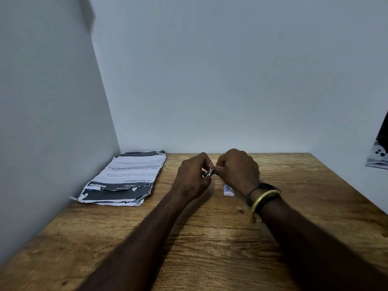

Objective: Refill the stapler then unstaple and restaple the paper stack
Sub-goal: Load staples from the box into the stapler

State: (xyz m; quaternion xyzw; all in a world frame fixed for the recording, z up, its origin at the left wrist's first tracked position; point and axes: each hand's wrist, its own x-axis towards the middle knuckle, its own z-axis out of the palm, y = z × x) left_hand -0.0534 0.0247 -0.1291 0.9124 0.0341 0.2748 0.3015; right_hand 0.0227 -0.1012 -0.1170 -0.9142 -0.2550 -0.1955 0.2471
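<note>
Stapler [207, 172] small, metallic, mostly hidden, pinched over table [210, 248] centre by left hand [194, 177]. Right hand [238, 169] curled at its 3 o'clock tip, fingertips closed there; held item too small to tell. Paper stack [126, 179] flat at 9 o'clock, tattered edges. White box [228, 190] under right wrist. Loose staple [238, 208] at 5 o'clock.

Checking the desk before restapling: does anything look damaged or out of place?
Yes. The paper stack by the left wall has torn, ragged edges along its near end and far corner. A loose staple lies on the table near the right wrist.
</note>
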